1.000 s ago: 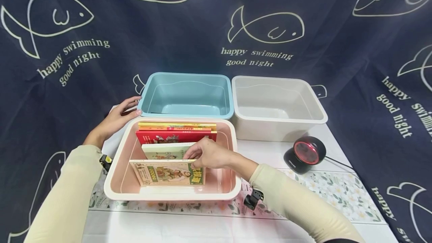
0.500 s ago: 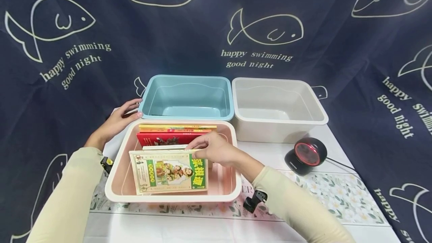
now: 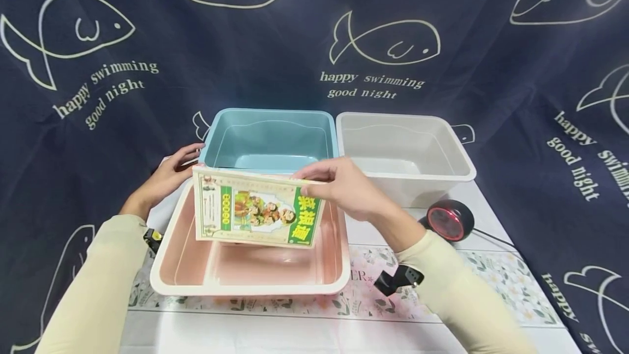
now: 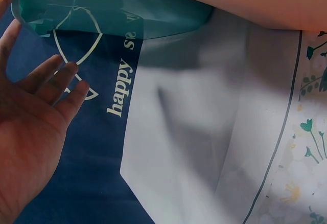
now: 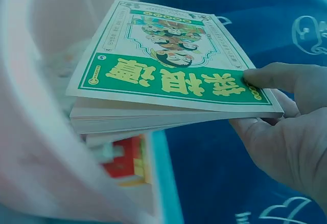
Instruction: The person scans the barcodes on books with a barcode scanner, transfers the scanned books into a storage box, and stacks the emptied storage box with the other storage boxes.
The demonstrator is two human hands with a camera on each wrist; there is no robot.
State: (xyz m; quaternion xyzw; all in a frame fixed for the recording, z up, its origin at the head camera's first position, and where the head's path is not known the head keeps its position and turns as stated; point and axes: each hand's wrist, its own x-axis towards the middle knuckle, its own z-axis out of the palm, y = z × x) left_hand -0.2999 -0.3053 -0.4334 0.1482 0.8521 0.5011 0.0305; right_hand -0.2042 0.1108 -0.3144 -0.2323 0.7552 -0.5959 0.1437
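Note:
My right hand (image 3: 344,184) pinches a cream-and-green paperback book (image 3: 262,212) at its upper right corner, thumb on the cover and fingers behind. The book hangs tilted over the pink bin (image 3: 248,289), its illustrated cover facing me. In the right wrist view the page edges of the book (image 5: 153,117) show between thumb and fingers (image 5: 281,81). Behind it, a red book (image 5: 122,157) shows in part; the other books in the bin are hidden in the head view. My left hand (image 3: 169,179) has loosely spread fingers at the left rim of the blue bin (image 3: 208,141).
A white-grey bin (image 3: 403,182) stands right of the blue one, behind the pink bin. To the right sits a black round device (image 3: 448,220) with a red-lit face and a cable. Dark fish-print cloth (image 3: 275,59) hangs behind the table (image 3: 236,335).
The cream-and-green book has risen from among the books in the pink bin, held by my right hand, and shifted slightly right. My left hand stays at the blue bin.

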